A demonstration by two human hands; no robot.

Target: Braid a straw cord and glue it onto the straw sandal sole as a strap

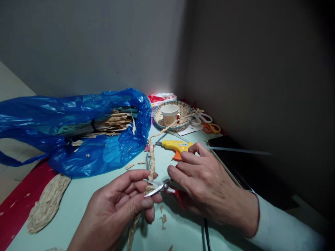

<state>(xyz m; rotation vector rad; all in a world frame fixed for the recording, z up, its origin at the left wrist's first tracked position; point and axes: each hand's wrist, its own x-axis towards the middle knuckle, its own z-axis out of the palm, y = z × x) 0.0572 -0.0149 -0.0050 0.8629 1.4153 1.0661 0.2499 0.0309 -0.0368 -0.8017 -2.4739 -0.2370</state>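
My left hand [123, 202] pinches a braided straw rope [151, 160] between thumb and fingers near the table's front. The rope runs from under that hand up toward a small woven basket. My right hand [206, 184] grips small red-handled scissors [159, 187], whose blades touch the braid right at my left fingertips. Short straw trimmings [163, 219] lie on the table below the hands.
A yellow glue gun [176, 145] lies just behind my right hand. A blue plastic bag [73, 129] full of straw fills the left. A woven basket [183, 109] holds a paper cup [169, 112]; orange scissors [211, 127] lie beside it. A woven straw mat [47, 204] overhangs the left edge. A dark phone [230, 153] rests right.
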